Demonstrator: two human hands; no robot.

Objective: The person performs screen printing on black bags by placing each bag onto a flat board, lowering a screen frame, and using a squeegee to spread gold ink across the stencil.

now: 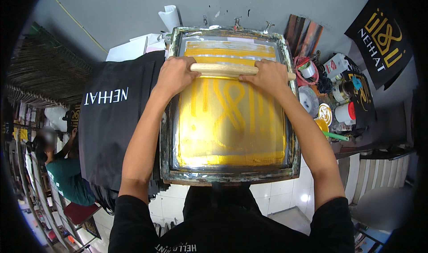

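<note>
A framed printing screen (229,176) lies flat before me, its mesh coated in yellow-gold ink with a faint design showing through. Across its far part rests a wooden-handled squeegee (223,69). My left hand (174,76) grips the handle's left end and my right hand (266,77) grips its right end, both pressing it down on the mesh. A band of thick yellow ink lies beyond the squeegee near the frame's far edge.
A stack of black printed fabric (113,123) lies left of the frame. Right of it a cluttered table holds ink tubs (344,112), tape rolls and a green-handled tool (334,135). A person in a green shirt (67,175) sits at lower left. A black printed cloth (383,37) hangs on the wall.
</note>
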